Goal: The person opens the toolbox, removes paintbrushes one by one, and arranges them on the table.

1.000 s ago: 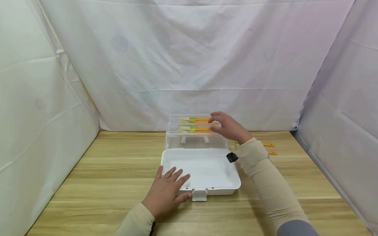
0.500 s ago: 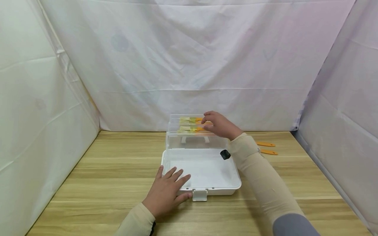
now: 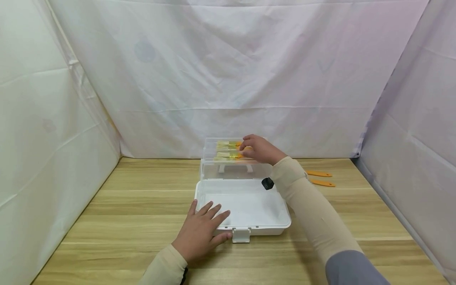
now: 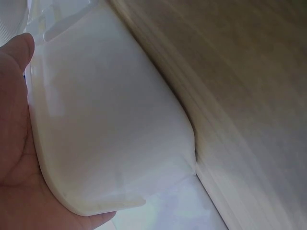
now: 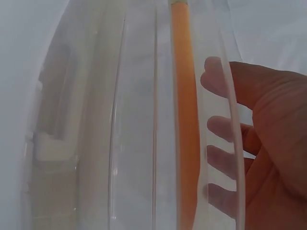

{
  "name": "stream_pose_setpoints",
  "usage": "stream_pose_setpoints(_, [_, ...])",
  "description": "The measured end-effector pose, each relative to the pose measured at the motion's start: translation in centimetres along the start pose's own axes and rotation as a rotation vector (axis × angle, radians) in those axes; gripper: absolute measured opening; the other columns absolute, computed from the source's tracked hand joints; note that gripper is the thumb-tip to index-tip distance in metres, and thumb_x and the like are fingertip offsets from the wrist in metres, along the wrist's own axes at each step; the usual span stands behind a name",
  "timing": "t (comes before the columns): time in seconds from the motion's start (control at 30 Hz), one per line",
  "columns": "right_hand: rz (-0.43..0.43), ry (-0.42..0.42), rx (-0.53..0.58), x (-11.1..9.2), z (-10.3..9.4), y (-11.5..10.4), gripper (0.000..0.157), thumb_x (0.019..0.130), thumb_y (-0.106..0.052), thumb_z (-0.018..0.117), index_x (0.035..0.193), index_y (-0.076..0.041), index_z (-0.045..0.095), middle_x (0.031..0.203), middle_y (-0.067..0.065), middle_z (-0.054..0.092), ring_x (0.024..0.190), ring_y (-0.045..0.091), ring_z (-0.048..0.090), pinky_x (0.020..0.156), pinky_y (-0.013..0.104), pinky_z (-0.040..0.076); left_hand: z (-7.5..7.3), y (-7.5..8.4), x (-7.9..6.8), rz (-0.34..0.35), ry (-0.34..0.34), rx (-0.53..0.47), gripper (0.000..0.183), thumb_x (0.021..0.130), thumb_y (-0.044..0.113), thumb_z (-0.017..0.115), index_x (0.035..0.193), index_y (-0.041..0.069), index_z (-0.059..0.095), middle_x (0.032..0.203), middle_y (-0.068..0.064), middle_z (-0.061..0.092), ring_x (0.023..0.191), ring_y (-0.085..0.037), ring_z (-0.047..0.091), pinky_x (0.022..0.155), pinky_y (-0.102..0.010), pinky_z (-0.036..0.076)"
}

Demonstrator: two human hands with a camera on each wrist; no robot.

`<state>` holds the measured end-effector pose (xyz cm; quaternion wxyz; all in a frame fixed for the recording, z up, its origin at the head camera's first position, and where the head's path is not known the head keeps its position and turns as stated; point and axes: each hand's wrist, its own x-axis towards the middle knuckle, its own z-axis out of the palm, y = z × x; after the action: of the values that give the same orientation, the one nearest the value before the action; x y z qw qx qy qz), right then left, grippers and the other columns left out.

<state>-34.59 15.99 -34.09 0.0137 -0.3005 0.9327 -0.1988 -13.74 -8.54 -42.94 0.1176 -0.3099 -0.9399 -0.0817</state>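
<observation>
A white plastic box (image 3: 246, 200) with a clear hinged lid (image 3: 210, 171) raised at its back stands on the table. Across the top of the lid side lie paintbrushes (image 3: 228, 144) with pale bristles and orange handles. Over those handles is my right hand (image 3: 263, 149), fingers loosely bent. Through clear plastic in the right wrist view, its fingertips show beside an orange handle (image 5: 184, 115). My left hand (image 3: 203, 231) rests spread on the box's near left corner, thumb close to the front latch (image 3: 241, 236). The left wrist view shows the palm against the box's rim.
Two more orange handles (image 3: 320, 173) lie on the wooden table (image 3: 149, 221) behind my right forearm, partly covered by it. White cloth walls (image 3: 235, 79) enclose the table at the back and both sides.
My right hand has moved left along the brush handles, covering more of them. More of the orange handles on the table now shows. The left hand and box stay put.
</observation>
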Motion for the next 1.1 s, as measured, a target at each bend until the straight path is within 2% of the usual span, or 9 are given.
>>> stream_pose_setpoints(0.43, [-0.031, -0.078, -0.056, 0.8, -0.1, -0.1, 0.017, 0.089, -0.025, 0.061, 0.103, -0.017, 0.068, 0.140, 0.015, 0.038, 0.128, 0.029, 0.034, 0.100, 0.043, 0.034, 0.0, 0.0, 0.2, -0.007, -0.028, -0.002, 0.062, 0.087, 0.067, 0.035, 0.133, 0.029, 0.050, 0.134, -0.003, 0.050, 0.128, -0.027, 0.039, 0.102, -0.062, 0.013])
stream_pose_setpoints(0.63, [-0.034, -0.073, -0.117, 1.0, 0.1, -0.1, 0.016, 0.089, -0.026, 0.061, 0.102, -0.018, 0.068, 0.137, 0.014, 0.042, 0.127, 0.030, 0.035, 0.103, 0.043, 0.030, 0.0, 0.1, 0.3, -0.009, -0.037, 0.005, 0.061, 0.087, 0.067, 0.035, 0.133, 0.029, 0.050, 0.134, -0.002, 0.050, 0.128, -0.027, 0.038, 0.103, -0.062, 0.013])
stream_pose_setpoints(1.1, [-0.070, -0.058, -0.141, 1.2, 0.5, 0.4, 0.019, 0.088, -0.024, 0.063, 0.101, -0.013, 0.070, 0.132, 0.014, 0.048, 0.127, 0.029, 0.037, 0.103, 0.041, 0.032, -0.1, 0.1, 0.3, -0.015, -0.040, -0.011, 0.062, 0.087, 0.067, 0.035, 0.132, 0.029, 0.051, 0.131, -0.003, 0.053, 0.126, -0.027, 0.042, 0.103, -0.062, 0.013])
